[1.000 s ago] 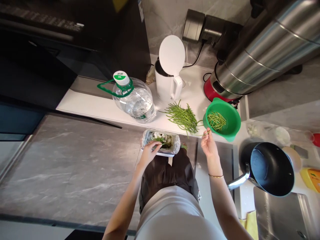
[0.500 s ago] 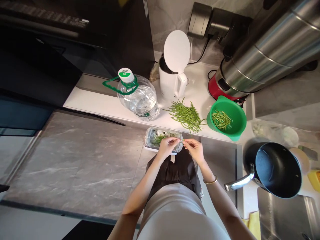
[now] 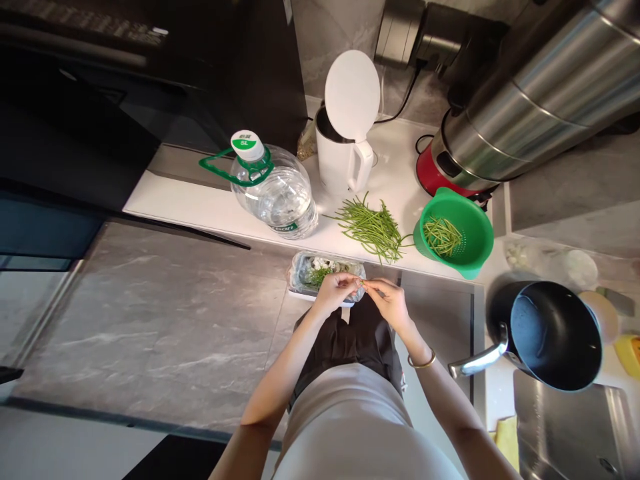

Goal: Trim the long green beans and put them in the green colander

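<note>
My left hand (image 3: 336, 291) and my right hand (image 3: 390, 301) meet over a small lined bin (image 3: 300, 283) on the floor. Both pinch a short piece of green bean (image 3: 362, 283) between their fingertips. The bin holds green trimmings and white scraps. On the white counter above lies a loose pile of long green beans (image 3: 373, 228). To its right a green colander (image 3: 463, 230) holds several cut bean pieces.
A large water bottle (image 3: 275, 193) with a green handle stands at the left. Behind the beans is a white kettle (image 3: 345, 157) with its lid up. A steel and red appliance (image 3: 480, 150) stands at the back right. A dark pot (image 3: 550, 333) sits beside a sink (image 3: 565, 433).
My right hand came back from the colander to the middle and joined my left hand over the bin. Both now hold one bean piece between them.
</note>
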Available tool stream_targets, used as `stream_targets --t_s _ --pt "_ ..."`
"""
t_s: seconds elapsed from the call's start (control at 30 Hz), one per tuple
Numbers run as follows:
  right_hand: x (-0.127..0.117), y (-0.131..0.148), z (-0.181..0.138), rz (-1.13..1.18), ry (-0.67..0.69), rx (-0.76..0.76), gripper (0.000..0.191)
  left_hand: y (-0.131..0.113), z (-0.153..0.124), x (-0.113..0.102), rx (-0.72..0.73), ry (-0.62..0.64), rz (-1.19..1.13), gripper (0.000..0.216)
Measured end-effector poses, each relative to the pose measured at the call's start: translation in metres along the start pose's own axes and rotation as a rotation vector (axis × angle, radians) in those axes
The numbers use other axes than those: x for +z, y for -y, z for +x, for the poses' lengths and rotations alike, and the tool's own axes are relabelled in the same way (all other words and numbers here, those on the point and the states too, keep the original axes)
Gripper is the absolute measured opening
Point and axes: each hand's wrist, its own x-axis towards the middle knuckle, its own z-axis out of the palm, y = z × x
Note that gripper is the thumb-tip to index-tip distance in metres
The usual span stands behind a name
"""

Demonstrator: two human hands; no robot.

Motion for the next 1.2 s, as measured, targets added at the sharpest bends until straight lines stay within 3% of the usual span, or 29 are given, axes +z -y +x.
stream_targets --t_s 0.1,0.23,0.4,0.57,0.7,0.8,0.87,1.03,1.2 --pt "0.004 0.001 0.002 0.151 -0.044 0.132 0.012 0.004 0.002 0.004 0.013 -0.011 0.013 0.024" --pt "0.006 0.002 0.010 0.504 -0.233 0.344 0.014 0.017 0.009 0.000 0.052 -0.071 0.122 0.019" --pt "-0.011 -0.002 0.021 0.755 -0.425 0.370 0.015 0.042 0.021 -0.038 0.037 -0.283 0.528 0.015" --pt "-0.030 -0.009 0.023 0.755 -0.500 0.361 0.018 0.067 0.028 -0.071 -0.072 -0.412 0.795 0.011" --pt "-0.026 -0.012 0.020 0.657 -0.401 0.400 0.023 0.072 0.027 -0.069 -0.026 -0.394 0.782 0.014" --pt "-0.013 -0.015 0.014 0.512 -0.283 0.389 0.026 0.061 0.026 -0.053 0.073 -0.334 0.709 0.006" --pt "-0.004 -0.018 0.010 0.386 -0.208 0.361 0.028 0.048 0.024 -0.039 0.138 -0.293 0.659 0.012" --pt "0.007 -0.026 0.001 0.007 -0.037 0.166 0.025 0.018 0.014 -0.007 0.195 -0.149 0.437 0.022" --pt "0.006 -0.025 0.000 -0.229 0.087 -0.054 0.026 0.011 0.011 -0.003 0.143 -0.074 0.332 0.027"
